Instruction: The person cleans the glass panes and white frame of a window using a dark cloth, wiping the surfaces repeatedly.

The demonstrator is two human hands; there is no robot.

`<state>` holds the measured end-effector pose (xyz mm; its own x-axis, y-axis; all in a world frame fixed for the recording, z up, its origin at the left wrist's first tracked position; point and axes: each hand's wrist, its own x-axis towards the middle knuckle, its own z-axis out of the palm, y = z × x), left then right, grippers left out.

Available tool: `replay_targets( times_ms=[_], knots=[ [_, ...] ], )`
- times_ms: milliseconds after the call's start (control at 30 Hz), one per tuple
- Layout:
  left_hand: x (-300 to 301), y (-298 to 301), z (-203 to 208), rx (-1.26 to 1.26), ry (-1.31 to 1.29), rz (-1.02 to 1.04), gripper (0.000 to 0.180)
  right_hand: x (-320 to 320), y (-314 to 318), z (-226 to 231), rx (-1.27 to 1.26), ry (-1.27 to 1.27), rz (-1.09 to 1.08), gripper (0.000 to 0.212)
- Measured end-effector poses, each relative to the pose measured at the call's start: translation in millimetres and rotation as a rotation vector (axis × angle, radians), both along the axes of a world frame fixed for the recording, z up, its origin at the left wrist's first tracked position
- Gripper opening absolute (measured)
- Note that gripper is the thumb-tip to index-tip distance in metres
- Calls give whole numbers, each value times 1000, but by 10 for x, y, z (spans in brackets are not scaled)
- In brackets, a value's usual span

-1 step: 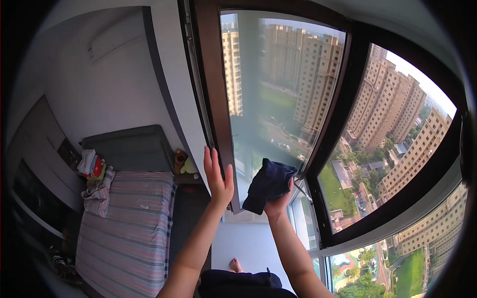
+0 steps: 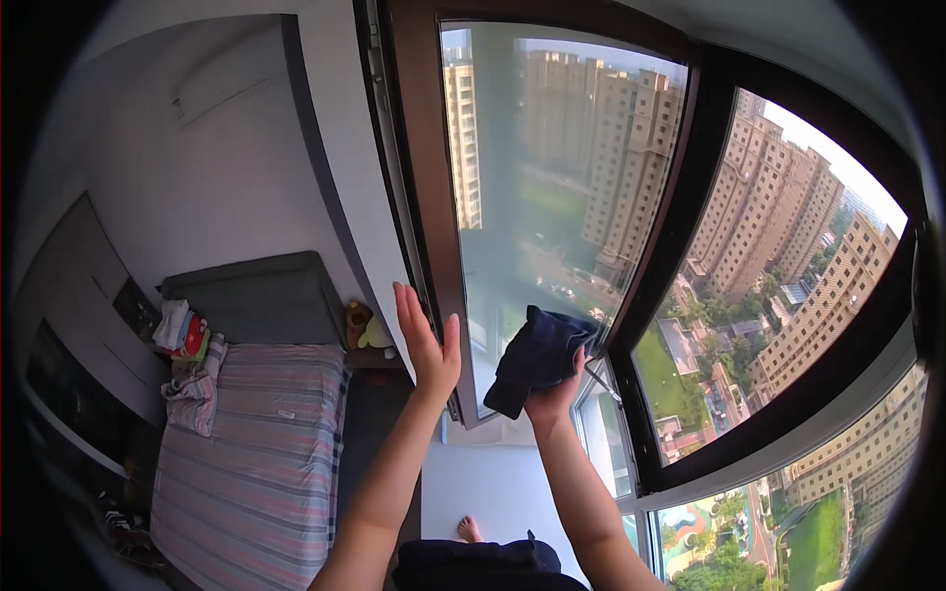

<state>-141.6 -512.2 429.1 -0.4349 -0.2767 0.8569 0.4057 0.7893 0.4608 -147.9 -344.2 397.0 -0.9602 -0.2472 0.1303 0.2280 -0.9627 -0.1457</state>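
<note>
In my right hand [image 2: 558, 387] is a dark navy cloth [image 2: 538, 361], bunched up in front of the lower part of a glass window pane [image 2: 552, 197]. My thumb shows along the cloth's right side, and most of the fingers are hidden behind it. Whether the cloth presses on the glass, I cannot tell. My left hand [image 2: 430, 345] is raised with the fingers stretched out and nothing in it. It is beside the lower left part of the brown window frame [image 2: 426, 177]; contact between them is unclear.
A white ledge [image 2: 473, 483] lies below, with a bare foot [image 2: 469, 529] on it. At the left stands a bed [image 2: 256, 433] with a striped cover and folded clothes [image 2: 187, 340]. A dark-framed window [image 2: 778, 266] at the right looks onto tall buildings far below and beyond.
My left hand has shifted slightly left and up. The cloth and my right hand have moved a little up and to the right.
</note>
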Motion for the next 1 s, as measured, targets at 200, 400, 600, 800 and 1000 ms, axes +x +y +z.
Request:
replay_targets(
  times_ms=[200,400,600,800,1000],
  knots=[
    [-790,-365,60,53,-69,-5,91,-625,-464,530,112,-25,-289,49],
    [-910,-480,70,42,-41,-56,90,-1209,-928,959,1455,737,-1480,51],
    [-1118,-745,28,88,30,-98,88,-1482,-984,1214,1782,1128,-1545,70],
    [-1352,-925,38,112,9,-142,92,-1909,-778,2134,1787,1296,-1696,76],
    [-1540,-1052,40,71,56,-123,92,-2568,-208,2014,1624,516,-1823,60]
  ],
)
